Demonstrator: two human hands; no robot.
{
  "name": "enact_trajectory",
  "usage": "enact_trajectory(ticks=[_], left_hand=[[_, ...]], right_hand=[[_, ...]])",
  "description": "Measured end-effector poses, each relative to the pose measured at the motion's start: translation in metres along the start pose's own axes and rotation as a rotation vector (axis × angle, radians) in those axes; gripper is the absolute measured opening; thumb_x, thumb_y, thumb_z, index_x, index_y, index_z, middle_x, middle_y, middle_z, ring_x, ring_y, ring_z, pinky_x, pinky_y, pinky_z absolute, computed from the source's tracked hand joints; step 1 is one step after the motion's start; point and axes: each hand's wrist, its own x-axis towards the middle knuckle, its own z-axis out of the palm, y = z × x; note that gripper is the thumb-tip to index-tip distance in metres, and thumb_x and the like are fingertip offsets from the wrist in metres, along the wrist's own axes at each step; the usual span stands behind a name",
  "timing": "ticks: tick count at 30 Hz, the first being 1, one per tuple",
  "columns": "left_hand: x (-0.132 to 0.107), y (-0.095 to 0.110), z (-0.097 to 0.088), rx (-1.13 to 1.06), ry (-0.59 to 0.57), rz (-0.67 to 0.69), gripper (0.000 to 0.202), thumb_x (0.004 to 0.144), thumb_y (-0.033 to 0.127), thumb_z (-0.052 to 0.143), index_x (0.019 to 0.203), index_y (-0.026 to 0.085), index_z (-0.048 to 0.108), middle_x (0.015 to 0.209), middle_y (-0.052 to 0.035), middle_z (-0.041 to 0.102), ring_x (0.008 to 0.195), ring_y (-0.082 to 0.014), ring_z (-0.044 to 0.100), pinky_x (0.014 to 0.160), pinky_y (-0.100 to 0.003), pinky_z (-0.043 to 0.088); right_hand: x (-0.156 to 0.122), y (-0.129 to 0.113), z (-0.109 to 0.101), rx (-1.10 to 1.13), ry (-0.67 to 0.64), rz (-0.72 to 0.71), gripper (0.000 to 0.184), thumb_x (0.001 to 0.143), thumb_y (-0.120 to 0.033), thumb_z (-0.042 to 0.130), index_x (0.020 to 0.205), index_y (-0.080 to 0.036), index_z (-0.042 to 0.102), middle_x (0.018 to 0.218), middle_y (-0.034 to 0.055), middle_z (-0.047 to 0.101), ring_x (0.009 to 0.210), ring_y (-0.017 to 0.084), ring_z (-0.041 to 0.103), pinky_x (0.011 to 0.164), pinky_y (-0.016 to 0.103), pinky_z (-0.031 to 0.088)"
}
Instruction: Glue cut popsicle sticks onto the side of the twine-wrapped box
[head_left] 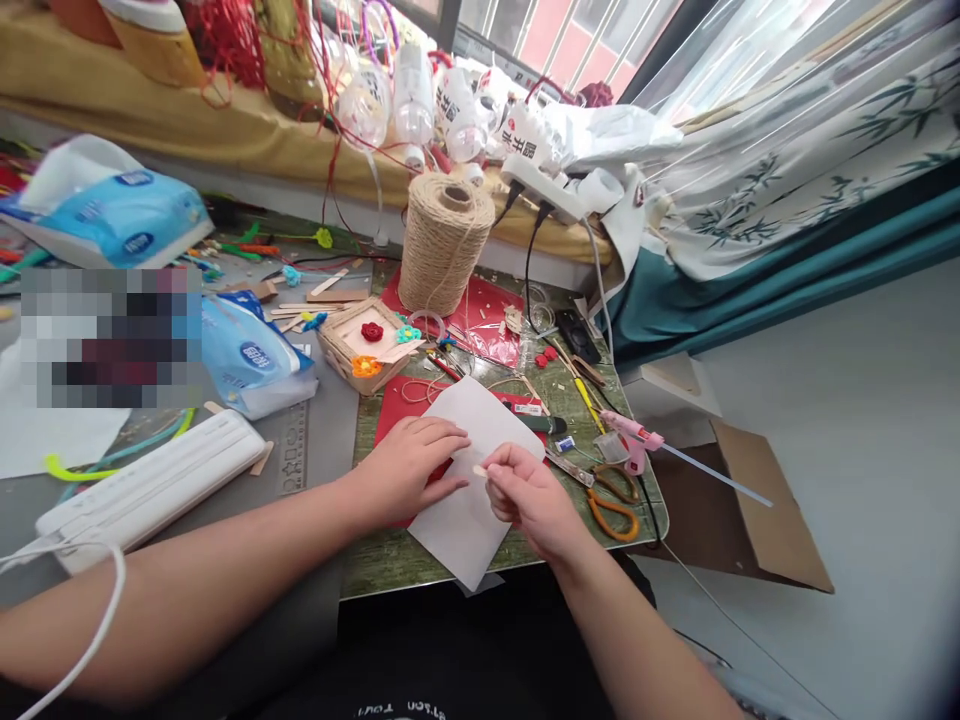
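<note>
A white sheet of paper (pixel 469 520) lies at a slant on the green table, partly over a red sheet (pixel 394 410). My left hand (pixel 412 465) rests on the paper's left side, fingers stretched out and a little apart, with something red partly hidden beneath it. Over the middle of the paper, my right hand (pixel 529 495) pinches a small pale piece of wood (pixel 480 471) between thumb and forefinger. Just beyond the paper sits a small box of wooden sticks (pixel 352 355), decorated with a red flower (pixel 371 332), an orange flower (pixel 366 366) and a turquoise flower (pixel 407 334).
A large twine spool (pixel 442 250) stands behind the box. To the right lie orange-handled scissors (pixel 611 505) and a pink glue gun (pixel 634 435) with its cord. A white elongated device (pixel 157 480) and blue tissue packs (pixel 255 350) are at left. An open cardboard box (pixel 765 500) is beyond the right edge.
</note>
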Motion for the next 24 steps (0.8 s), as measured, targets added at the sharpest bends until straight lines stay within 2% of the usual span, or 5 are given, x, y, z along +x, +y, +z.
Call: enact_trajectory(ticks=[4,8,16,19,24], left_hand=[[-0.001,0.015,-0.006,-0.389,0.120,0.000,0.034,0.090,0.040,0.075,0.119,0.021,0.070,0.110,-0.0068,0.076,0.102,-0.0206,0.068,0.093,-0.037,0.052],[-0.002,0.021,-0.003,-0.733,0.152,-0.206,0.020,0.084,0.033,0.082,0.099,0.020,0.077,0.092,-0.0042,0.077,0.085,-0.0166,0.069,0.080,-0.030,0.056],[0.001,0.016,-0.002,-1.226,-0.047,-0.424,0.015,0.070,0.026,0.092,0.077,0.018,0.081,0.082,-0.0043,0.078,0.080,-0.0156,0.070,0.076,-0.026,0.055],[0.001,0.015,0.000,-1.342,-0.059,-0.561,0.020,0.071,0.030,0.092,0.077,0.017,0.079,0.081,-0.0041,0.077,0.077,-0.0145,0.069,0.074,-0.026,0.054],[0.002,0.013,0.002,-1.294,0.126,-0.592,0.022,0.075,0.032,0.090,0.080,0.016,0.076,0.079,-0.0020,0.075,0.075,-0.0114,0.066,0.074,-0.024,0.052]], right_hand=[[0.000,0.009,0.016,0.118,0.018,-0.098,0.025,0.091,-0.038,0.073,0.090,-0.022,0.054,0.053,-0.0133,0.034,0.046,0.006,0.018,0.049,0.022,0.014],[-0.001,0.012,0.018,0.129,-0.006,-0.091,0.025,0.089,-0.035,0.075,0.086,-0.021,0.055,0.055,-0.0115,0.039,0.047,0.005,0.020,0.049,0.022,0.014],[-0.006,0.011,0.012,0.003,-0.081,-0.144,0.024,0.090,-0.035,0.077,0.088,-0.020,0.059,0.062,-0.0082,0.047,0.051,0.006,0.032,0.051,0.021,0.022],[-0.007,0.008,0.014,-0.018,-0.046,-0.147,0.019,0.092,-0.035,0.076,0.095,-0.021,0.063,0.067,-0.0065,0.051,0.054,0.006,0.037,0.053,0.021,0.026],[-0.005,0.007,0.016,0.131,0.130,-0.155,0.022,0.088,-0.034,0.080,0.100,-0.021,0.068,0.069,-0.0030,0.063,0.058,0.010,0.055,0.055,0.022,0.041]])
